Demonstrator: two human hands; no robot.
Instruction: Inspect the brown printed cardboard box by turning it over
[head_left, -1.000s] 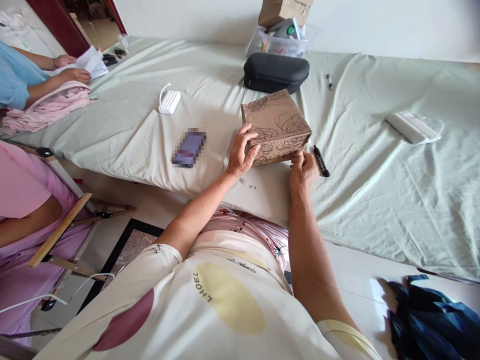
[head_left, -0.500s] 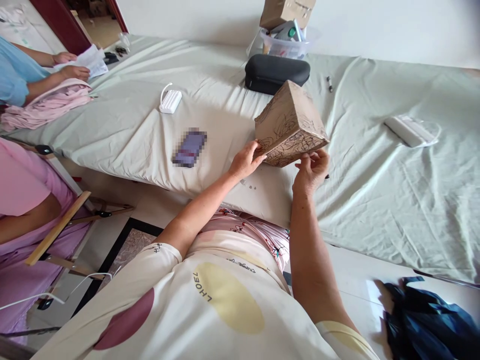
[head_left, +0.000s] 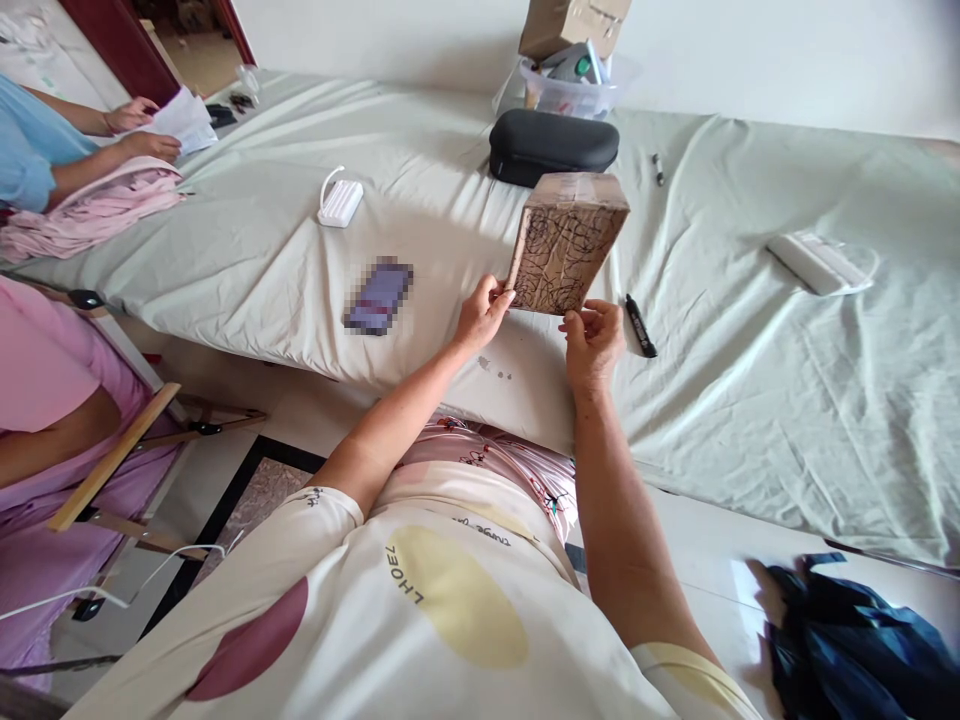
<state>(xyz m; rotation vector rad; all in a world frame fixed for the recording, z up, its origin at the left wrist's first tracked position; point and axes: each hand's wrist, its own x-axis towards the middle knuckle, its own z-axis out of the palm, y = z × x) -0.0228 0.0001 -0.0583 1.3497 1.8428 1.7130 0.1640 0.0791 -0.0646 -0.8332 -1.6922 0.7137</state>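
A brown cardboard box (head_left: pixel 564 250), covered in dark scribbled loops on the side facing me, is tilted up above the cloth. Clear tape shows on its upper side. My left hand (head_left: pixel 484 312) pinches the box's lower left corner between thumb and fingers. At the lower right corner, my right hand (head_left: pixel 594 345) is closed on the edge, thumb in front. Just right of that hand lies a black marker pen (head_left: pixel 640 326) on the cloth. A phone with a blurred screen (head_left: pixel 379 296) rests to the left of my left hand.
A pale green cloth (head_left: pixel 750 400) covers the long surface. Behind the box sit a black case (head_left: pixel 553 147) and a clear plastic tub (head_left: pixel 574 97). White power banks (head_left: pixel 341 202) lie left and right. At far left, a person's hands (head_left: pixel 146 145) hold paper (head_left: pixel 187 120).
The box has turned in my hands, so its scribbled face now points toward me. My right hand has shifted left, leaving the black marker in plain sight.
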